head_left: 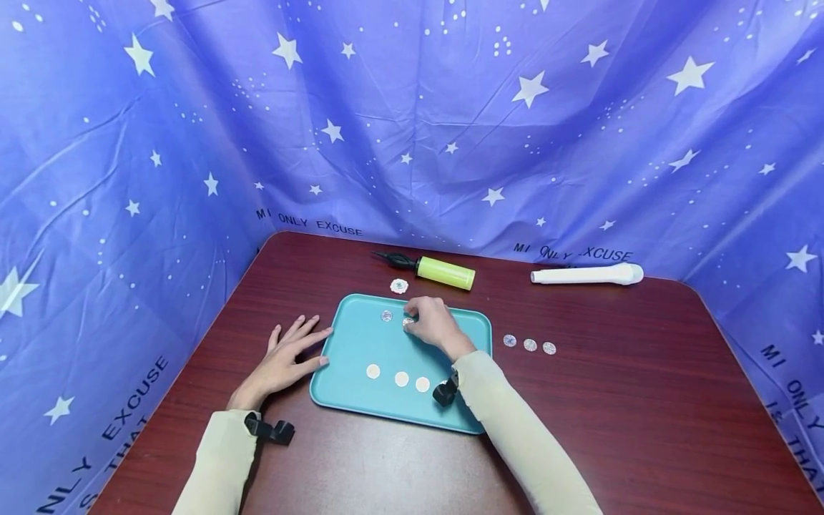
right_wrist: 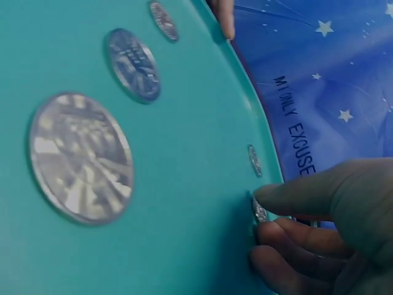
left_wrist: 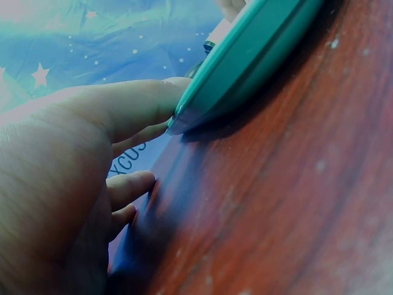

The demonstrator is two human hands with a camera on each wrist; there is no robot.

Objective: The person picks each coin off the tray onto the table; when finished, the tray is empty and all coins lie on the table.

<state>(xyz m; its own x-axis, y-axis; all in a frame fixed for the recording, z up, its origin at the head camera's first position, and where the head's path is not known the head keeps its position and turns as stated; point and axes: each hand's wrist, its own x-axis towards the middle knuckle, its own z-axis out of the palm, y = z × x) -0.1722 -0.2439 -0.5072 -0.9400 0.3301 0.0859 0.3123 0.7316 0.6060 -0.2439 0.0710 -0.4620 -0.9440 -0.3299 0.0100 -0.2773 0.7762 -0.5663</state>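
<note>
On the turquoise tray [head_left: 347, 343], my right hand [head_left: 436, 325] pinches a silvery coin [right_wrist: 260, 210] between thumb and fingers, low against the surface near the far rim. Just left of it lies another coin [head_left: 386, 315]. A row of coins [head_left: 402, 379] runs along the tray's near side; the right wrist view shows their shiny embossed faces, one coin [right_wrist: 81, 158] large and close. My left hand [head_left: 286, 361] rests at the tray's left end with fingers spread and straight. In the left wrist view, its fingertips [left_wrist: 178, 86] touch the tray's rim.
Right of the tray, three coins [head_left: 530, 345] lie in a line on the dark red table [head_left: 644, 400]. Behind it are a scalloped white disc [head_left: 399, 286], a yellow-green hand pump [head_left: 446, 273] and a white rod-like object [head_left: 586, 275]. Starry blue curtains [head_left: 418, 107] enclose the table.
</note>
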